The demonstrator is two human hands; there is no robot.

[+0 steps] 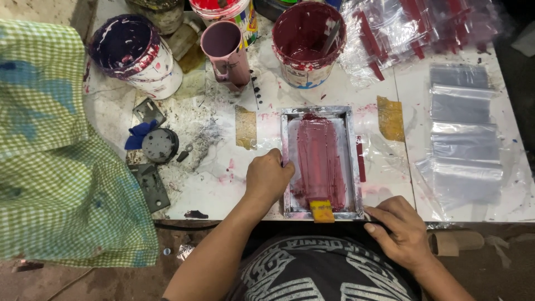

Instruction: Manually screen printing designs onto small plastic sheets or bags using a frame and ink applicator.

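Seen from above, a small metal-framed printing screen [319, 161] lay flat on a paint-stained white surface [223, 184], its mesh smeared with dark red ink. A yellow-handled squeegee [322, 210] rested at the frame's near edge. The left hand [268, 177] was curled against the frame's left side, pressing on it. The right hand [398, 228] gripped the frame's near right corner, fingers bent. Behind the screen stood a maroon paint bucket [308, 42], a pink mug [225, 50] and a purple-stained bucket [136, 54]. Clear plastic bags [465, 128] lay to the right, a green checked cloth [56, 156] to the left.
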